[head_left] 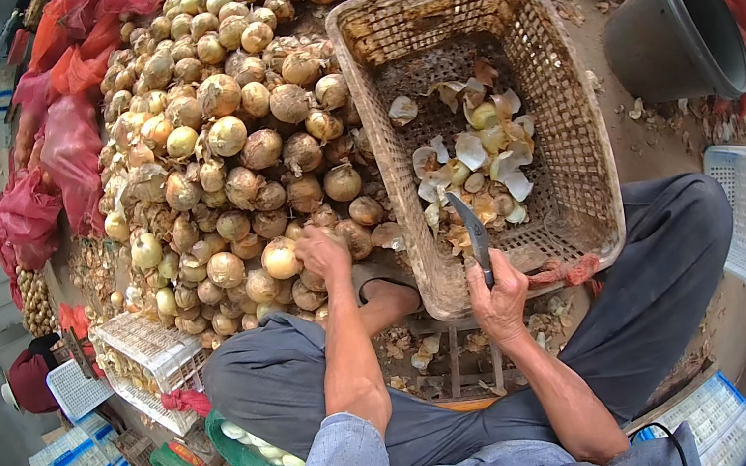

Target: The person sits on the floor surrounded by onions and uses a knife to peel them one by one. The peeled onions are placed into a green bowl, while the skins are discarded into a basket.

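Observation:
My right hand [500,293] grips the handle of a curved-blade knife [472,227], its blade pointing up over the near end of a dirty white plastic crate [414,255]. Inside the crate lie onion skins and peelings [471,152], with a few small onion pieces among them. My left hand [324,250] reaches into the near edge of a large heap of unpeeled onions [245,188]. Its fingers are at an onion beside a yellow onion [281,257]; whether they have closed on it cannot be told.
Red mesh sacks [73,158] line the heap's far left. A grey bucket [664,39] stands right of the crate. White crates [150,347] and a green tub of peeled onions [250,449] are at the left. A person [32,379] is at the far left.

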`<state>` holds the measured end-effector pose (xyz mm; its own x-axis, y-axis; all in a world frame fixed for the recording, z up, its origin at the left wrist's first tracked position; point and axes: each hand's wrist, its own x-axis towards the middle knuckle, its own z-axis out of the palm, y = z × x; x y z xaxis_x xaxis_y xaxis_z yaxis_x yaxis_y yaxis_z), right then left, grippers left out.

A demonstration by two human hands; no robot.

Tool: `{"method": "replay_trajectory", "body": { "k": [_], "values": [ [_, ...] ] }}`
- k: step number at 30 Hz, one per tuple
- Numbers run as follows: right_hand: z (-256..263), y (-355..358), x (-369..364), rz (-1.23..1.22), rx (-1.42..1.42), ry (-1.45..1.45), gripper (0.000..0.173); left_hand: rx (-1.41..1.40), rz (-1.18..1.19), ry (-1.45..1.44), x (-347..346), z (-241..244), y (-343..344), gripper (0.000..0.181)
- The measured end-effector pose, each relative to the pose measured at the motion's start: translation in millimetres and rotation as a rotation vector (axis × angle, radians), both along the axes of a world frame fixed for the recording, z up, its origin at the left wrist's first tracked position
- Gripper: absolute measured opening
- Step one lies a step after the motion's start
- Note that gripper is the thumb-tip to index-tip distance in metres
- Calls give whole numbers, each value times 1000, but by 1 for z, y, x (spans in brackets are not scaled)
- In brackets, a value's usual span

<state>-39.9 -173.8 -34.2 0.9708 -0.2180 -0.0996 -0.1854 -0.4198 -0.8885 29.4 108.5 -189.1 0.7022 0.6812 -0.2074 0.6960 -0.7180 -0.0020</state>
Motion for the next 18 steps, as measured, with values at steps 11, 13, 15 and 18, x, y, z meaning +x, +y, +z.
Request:
{"method": "replay_trajectory", "body": {
  "k": [11,13,15,18],
  "values": [
    [1,5,25,-206,937,307,36,-1982,203,-773,32,148,-64,73],
    [21,0,33,-122,1153,334,38,-1824,161,-729,11,181,-111,50],
    [43,-3,33,-91,1344,349,39,-1428,-146,-538,-14,192,-139,47],
    [47,-9,26,-127,1207,256,38,-865,-707,-748,-31,200,-139,42]
  ]
}}
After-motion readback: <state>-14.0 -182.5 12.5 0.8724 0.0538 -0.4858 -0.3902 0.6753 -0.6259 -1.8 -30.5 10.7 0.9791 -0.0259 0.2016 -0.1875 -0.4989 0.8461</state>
